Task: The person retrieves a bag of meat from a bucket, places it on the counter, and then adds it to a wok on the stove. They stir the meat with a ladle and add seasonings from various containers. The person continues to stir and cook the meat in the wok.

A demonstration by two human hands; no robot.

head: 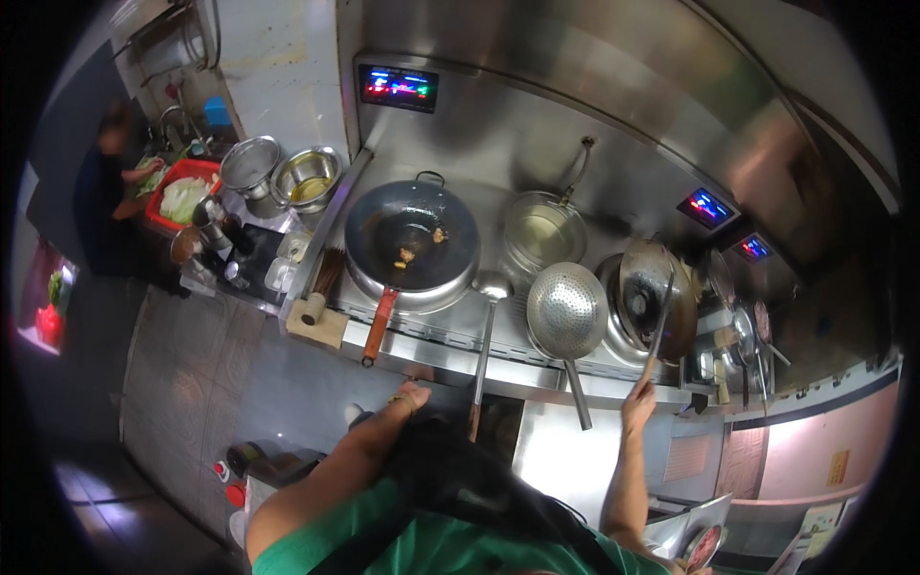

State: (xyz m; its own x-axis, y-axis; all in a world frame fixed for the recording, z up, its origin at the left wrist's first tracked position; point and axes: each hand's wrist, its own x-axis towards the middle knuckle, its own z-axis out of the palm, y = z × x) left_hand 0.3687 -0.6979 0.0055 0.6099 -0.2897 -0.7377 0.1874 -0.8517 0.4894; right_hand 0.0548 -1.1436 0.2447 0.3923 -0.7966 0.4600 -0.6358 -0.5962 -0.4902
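Note:
My right hand [638, 404] grips the wooden handle of a long metal utensil [663, 316], whose far part lies over a worn wok [650, 284] tilted on the right burner. My left hand [411, 395] is near the counter's front edge, below the red-wrapped handle of a dark wok [413, 230]; whether it touches the edge I cannot tell. Small browned food pieces [407, 256] lie in that wok. A ladle [492, 287] and a perforated strainer [568, 309] rest between the two woks, their handles jutting over the front edge. Behind the strainer sits a pot of pale liquid [545, 233].
Left of the stove stand a steel bowl of yellow liquid [307, 176], a strainer pot [250, 162] and white seasoning containers [282, 274]. A bamboo brush [327, 284] lies at the stove's left edge. Farther left, a person works beside a red basket [165, 219] of cabbage.

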